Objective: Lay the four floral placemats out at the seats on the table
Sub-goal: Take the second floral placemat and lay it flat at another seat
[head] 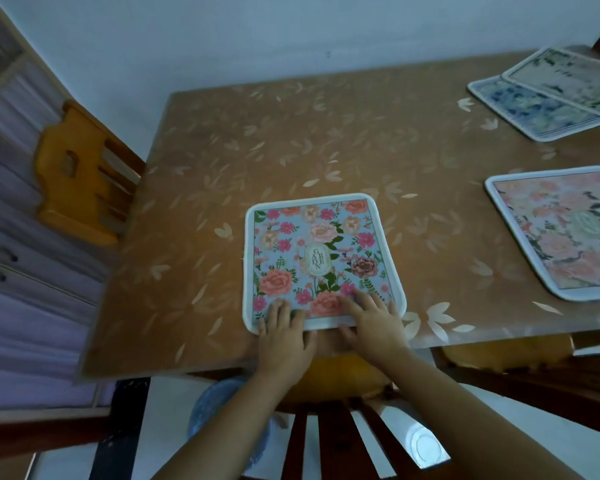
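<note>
Left hand [283, 337] and right hand [374, 327] are both flat, fingers straight, just pressing the near edge of the blue floral placemat [321, 251] on the table [291, 133], not gripping it. Pink placemat [561, 233] sits off right, and the pale placemat [565, 81] overlaps the blue-grey placemat [530, 112] far back.

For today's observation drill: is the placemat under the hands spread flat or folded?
Spread flat: the placemat shows all four white-bordered corners on the table.

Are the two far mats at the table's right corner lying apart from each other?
No, the pale mat overlaps the blue mat along one edge.
</note>
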